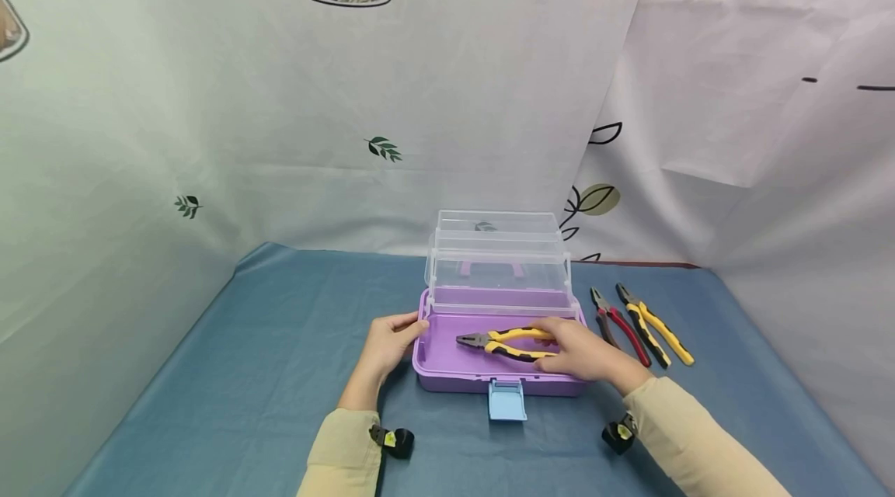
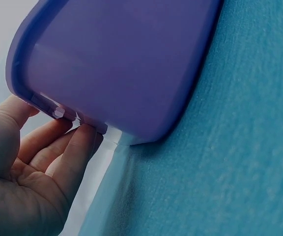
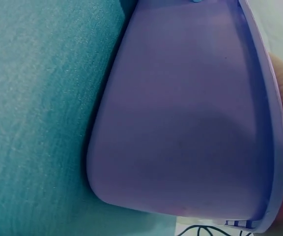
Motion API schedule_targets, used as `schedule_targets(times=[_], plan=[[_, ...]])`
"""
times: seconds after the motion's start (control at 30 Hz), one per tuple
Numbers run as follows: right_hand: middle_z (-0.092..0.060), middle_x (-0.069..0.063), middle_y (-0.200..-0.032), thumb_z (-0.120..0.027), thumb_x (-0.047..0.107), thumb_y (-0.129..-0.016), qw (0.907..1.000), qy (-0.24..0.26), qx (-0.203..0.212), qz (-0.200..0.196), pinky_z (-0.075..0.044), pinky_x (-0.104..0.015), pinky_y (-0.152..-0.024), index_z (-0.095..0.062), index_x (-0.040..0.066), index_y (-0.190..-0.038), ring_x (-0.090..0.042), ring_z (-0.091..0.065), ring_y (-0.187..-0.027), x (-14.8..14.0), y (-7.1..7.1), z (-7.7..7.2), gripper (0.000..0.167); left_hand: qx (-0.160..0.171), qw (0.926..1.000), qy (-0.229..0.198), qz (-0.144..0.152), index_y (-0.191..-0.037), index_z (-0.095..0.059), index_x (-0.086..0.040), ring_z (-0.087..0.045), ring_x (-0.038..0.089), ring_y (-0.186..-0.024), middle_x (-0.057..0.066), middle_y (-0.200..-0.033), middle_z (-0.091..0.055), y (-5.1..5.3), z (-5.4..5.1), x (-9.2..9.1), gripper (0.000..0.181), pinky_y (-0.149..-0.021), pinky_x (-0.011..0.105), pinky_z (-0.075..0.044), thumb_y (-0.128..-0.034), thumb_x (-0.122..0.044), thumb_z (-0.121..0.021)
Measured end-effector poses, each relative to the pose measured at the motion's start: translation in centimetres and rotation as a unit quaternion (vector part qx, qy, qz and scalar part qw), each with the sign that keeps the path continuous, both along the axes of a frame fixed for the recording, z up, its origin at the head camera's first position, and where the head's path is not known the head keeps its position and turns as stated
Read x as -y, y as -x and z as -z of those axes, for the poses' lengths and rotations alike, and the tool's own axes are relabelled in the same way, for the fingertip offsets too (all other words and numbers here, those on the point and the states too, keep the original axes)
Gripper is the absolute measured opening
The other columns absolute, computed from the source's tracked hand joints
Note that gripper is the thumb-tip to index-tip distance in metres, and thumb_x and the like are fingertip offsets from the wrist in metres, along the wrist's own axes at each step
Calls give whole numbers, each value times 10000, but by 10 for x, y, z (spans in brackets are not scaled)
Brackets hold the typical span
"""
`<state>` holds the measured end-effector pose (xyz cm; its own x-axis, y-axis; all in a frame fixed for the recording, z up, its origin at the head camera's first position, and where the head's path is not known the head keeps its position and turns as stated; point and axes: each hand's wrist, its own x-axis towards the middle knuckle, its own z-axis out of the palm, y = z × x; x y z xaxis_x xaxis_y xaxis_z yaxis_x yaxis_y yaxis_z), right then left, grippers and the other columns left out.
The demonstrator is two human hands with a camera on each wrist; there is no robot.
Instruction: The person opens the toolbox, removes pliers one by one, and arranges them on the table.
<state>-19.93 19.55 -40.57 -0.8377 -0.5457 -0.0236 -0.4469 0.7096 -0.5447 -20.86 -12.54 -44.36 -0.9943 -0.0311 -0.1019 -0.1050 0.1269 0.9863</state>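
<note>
A purple toolbox [image 1: 447,384] with its clear lid raised stands on the table. My left hand [image 1: 386,343] holds its left edge, thumb over the rim; in the left wrist view the fingers [image 2: 77,152] touch the side under that rim. Inside the box, my right hand [image 1: 576,349] grips a pair of combination pliers [image 1: 493,345] by the yellow-and-black handles, the dark jaws pointing left. The handle ends are hidden under that hand. The right wrist view shows mostly the box's outer wall [image 3: 181,113], with part of the hand behind its rim.
Right of the box lie red-and-black pliers [image 1: 618,324] and another yellow-and-black pair [image 1: 653,326]. A clear tray and lid [image 1: 499,248] rise behind the box. Its light blue latch [image 1: 506,401] hangs down in front. A blue cloth [image 1: 280,373] covers the table, with printed curtains [image 1: 419,93] around it.
</note>
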Motion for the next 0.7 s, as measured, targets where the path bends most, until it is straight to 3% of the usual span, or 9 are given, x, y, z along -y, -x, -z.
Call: schedule_targets(times=[0.3,0.7], plan=[[-603,-69,-1231,-709,296,-836,9993,256,34,275,-512,-439,-927,-517,81,-1324,-211,-599,-1087,0,-5,0,567,-46,10000,-13,-30,-1202,-634,13,-694,199,-832,225,-1100,-675,1,4,0,401,-691,336,-587,-862,-191,-690],[-599,-93,-1259,-709,310,-839,9974,326,-543,335,-511,-474,-910,-486,84,-1360,-256,-597,-1114,-2,-10,4,610,-77,9999,-71,-23,-1197,-633,26,-696,194,-796,237,-1090,-674,1,3,0,406,-676,341,-589,-856,-185,-693]])
